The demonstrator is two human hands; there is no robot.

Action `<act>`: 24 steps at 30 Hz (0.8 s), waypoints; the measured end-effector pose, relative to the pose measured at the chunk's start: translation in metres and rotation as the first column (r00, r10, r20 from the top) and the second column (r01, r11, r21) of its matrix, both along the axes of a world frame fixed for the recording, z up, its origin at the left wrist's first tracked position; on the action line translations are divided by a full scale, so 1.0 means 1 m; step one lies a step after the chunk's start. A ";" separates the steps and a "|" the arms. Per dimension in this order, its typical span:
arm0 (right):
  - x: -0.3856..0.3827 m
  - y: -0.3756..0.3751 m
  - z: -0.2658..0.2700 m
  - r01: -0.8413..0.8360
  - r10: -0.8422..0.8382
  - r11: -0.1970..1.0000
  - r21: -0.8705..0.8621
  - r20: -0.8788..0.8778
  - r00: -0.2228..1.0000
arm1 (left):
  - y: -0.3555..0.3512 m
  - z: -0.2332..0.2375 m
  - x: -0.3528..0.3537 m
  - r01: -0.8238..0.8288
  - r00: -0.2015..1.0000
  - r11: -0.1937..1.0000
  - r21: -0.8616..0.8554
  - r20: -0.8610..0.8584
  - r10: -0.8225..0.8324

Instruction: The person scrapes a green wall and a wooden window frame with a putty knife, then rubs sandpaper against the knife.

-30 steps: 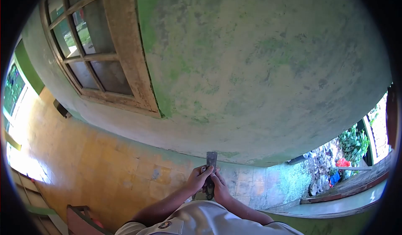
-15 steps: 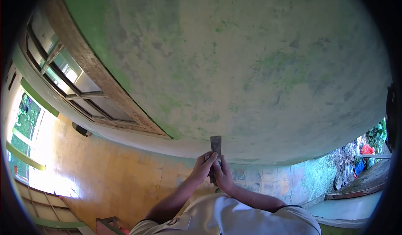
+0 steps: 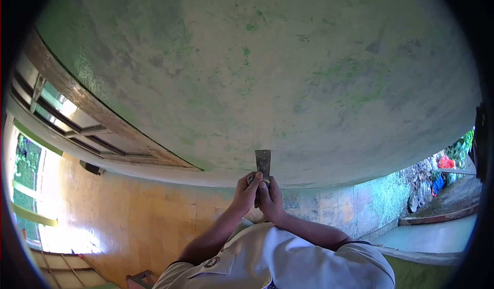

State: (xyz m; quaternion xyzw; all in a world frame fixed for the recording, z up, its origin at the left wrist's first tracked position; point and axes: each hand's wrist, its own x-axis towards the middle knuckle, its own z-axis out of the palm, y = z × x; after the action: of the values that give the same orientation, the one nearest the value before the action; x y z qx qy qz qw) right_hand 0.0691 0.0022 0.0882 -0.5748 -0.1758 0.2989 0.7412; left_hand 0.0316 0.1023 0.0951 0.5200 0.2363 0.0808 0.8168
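Note:
A scraper [image 3: 263, 161] with a flat, worn metal blade points up and away from my body, its blade edge at or close to the wall [image 3: 309, 109]. Both hands grip its handle in front of my chest. My left hand [image 3: 245, 190] wraps it from the left, thumb along the base of the blade. From the right, my right hand [image 3: 270, 199] closes round the handle, its thumb beside the other one. Most of the handle is hidden by my fingers. The wall is pale grey with scattered patches of green paint.
To the left is a wooden-framed window [image 3: 77, 129] in the wall. Yellowish tiles [image 3: 164, 206] cover the floor below. A dark box-like object [image 3: 91, 167] lies by the wall's foot. On the right are a ledge [image 3: 437, 242] and a red item [image 3: 446, 162] outdoors.
Both hands and the scraper have shifted up, and more of the blade shows. The window has moved left and down in view as the head turned.

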 end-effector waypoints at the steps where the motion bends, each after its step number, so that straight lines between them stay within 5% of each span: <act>1: -0.002 0.002 0.000 0.020 -0.020 1.000 0.006 -0.020 1.000 | 0.001 0.002 0.000 0.014 1.000 1.000 -0.005 0.002 -0.014; 19: -0.017 0.033 0.003 0.271 -0.272 0.962 0.026 0.062 0.960 | 0.021 0.025 0.004 0.056 0.998 0.989 0.137 0.008 -0.058; 24: -0.012 0.036 -0.006 0.269 -0.270 0.961 0.064 0.017 0.963 | 0.021 0.019 0.006 -0.006 1.000 0.952 0.306 0.027 -0.002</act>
State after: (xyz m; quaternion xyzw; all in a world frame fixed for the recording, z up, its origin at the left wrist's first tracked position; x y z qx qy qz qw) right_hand 0.0570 0.0377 0.0820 -0.5744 -0.1145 0.1823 0.7898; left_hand 0.0377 0.1231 0.1145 0.6389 0.2107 0.1243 0.7294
